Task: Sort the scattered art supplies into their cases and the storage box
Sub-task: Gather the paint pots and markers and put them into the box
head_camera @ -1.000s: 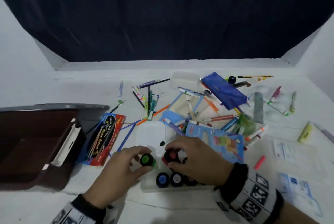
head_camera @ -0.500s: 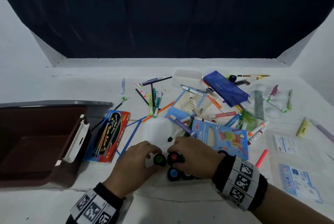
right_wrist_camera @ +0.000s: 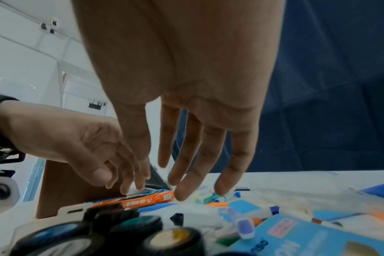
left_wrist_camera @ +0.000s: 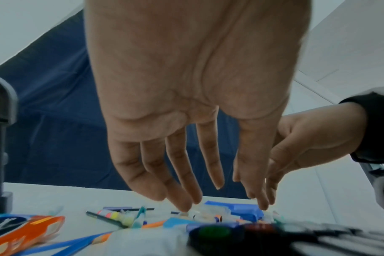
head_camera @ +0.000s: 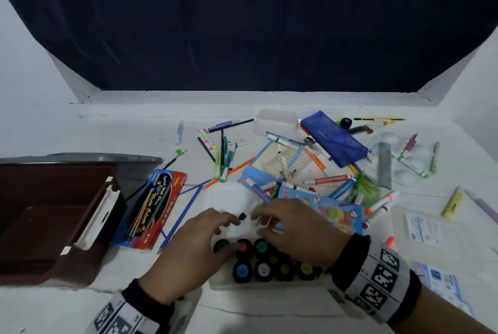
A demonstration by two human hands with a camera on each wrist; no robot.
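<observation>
With spread, empty fingers, the left hand [head_camera: 188, 250] and right hand [head_camera: 296, 228] hover over the paint pots [head_camera: 262, 269]; the clear case [head_camera: 266, 284] probably needs its lid closed squarely.

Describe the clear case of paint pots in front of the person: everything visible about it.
The clear plastic case lies flat on the white table near its front edge. It holds small round black paint pots in two rows, lids marked green, red, teal, blue, white, brown and yellow. Its translucent lid is open, lying behind. The left hand and right hand hover over it, fingers extended, gripping nothing.
</observation>
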